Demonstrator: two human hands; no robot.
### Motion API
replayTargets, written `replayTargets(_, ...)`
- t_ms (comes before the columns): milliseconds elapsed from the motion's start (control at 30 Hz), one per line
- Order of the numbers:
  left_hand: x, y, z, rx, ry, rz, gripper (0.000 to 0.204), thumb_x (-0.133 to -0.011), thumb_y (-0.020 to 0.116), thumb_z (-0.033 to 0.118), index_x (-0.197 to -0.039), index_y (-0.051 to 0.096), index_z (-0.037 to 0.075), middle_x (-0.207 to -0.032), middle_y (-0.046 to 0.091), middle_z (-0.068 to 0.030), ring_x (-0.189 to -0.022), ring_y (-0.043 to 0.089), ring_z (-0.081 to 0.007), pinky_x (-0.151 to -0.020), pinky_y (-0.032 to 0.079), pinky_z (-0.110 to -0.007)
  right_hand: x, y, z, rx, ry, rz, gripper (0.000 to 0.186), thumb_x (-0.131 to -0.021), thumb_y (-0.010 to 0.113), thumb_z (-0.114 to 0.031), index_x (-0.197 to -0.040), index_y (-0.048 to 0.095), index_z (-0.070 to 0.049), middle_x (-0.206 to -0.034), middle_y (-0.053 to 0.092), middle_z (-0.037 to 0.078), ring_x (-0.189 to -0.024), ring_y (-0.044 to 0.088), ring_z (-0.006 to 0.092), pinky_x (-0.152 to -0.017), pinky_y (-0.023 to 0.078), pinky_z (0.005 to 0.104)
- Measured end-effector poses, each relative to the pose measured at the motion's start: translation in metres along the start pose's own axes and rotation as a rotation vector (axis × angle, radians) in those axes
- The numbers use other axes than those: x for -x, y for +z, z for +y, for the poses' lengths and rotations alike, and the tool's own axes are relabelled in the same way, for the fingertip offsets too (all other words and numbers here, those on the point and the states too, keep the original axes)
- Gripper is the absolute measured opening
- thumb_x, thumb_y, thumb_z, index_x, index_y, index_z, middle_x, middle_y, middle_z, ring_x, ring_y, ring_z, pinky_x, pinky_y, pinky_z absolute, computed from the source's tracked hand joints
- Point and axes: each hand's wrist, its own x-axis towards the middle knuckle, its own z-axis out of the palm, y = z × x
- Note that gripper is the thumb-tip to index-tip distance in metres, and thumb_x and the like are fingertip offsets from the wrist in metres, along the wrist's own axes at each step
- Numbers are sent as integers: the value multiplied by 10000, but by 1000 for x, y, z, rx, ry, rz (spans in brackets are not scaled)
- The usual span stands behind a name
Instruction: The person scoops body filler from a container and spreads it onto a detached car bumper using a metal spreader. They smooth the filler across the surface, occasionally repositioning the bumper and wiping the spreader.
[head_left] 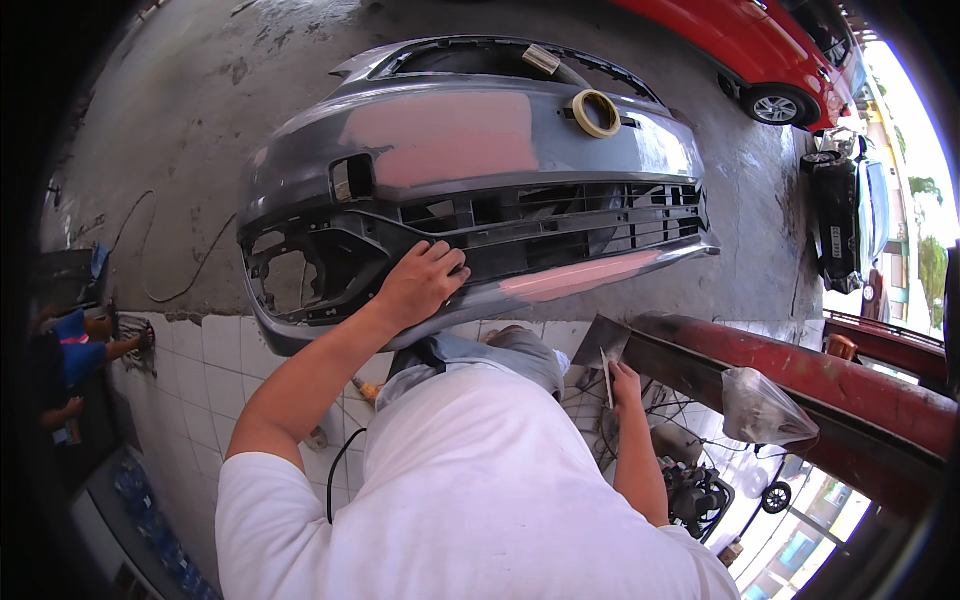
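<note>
A grey car bumper [560, 150] with pink filler patches lies in front of me. My left hand [422, 284] rests at its lower grille, fingers curled over the dark lower edge beside the fog-lamp opening. Off to the right, my right hand [626, 386] is closed around a thin, pale flat scraper [607, 380], seen nearly edge-on. Just beyond that hand, a dark flat plate [598, 338] sits at the end of a red beam. On the bumper's upper face lies a roll of masking tape [581, 102].
A small pale block [541, 60] rests at the bumper's far edge. The red beam [760, 365] runs along my right, with a plastic-wrapped cone [765, 405] on it. A red car [760, 50] and a black car [845, 215] stand beyond. Another person [80, 355] is at far left.
</note>
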Motion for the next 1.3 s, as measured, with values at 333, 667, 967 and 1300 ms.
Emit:
replayTargets(333,-15,-5,-7,-88,172,-112,284,-858,631,134,-1106,769,115,-1105,636,-36,-1034,583,-205,-937,460,-359,10,-3,54,-178,43,29,326,-992,665,-208,-1188,716,47,-1055,748,98,-920,669,180,-832,514,319)
replayTargets(667,-30,-1,-23,-44,287,-201,185,-867,619,96,-1020,722,92,-1073,644,-56,-1018,647,-213,-899,515,-347,-14,-31,118,-138,25,103,304,-992,659,-218,-1175,724,16,-955,725,70,-808,645,157,-703,491,312)
replayTargets(967,-52,-11,40,271,-24,-80,120,-887,665,33,-1002,644,58,-986,645,-107,-942,674,-319,-862,528,-430,-8,-63,174,-209,80,153,237,-989,650,-258,-1054,739,-48,-710,613,8,-505,518,132,-422,371,311)
replayTargets(1300,-71,71,192,487,262,128,388,-803,680,-103,-1156,733,49,-1272,698,-130,-1076,709,-320,-923,587,-377,-13,-79,196,-197,63,113,371,-964,679,-213,-1228,697,46,-1029,735,123,-907,674,205,-796,507,325)
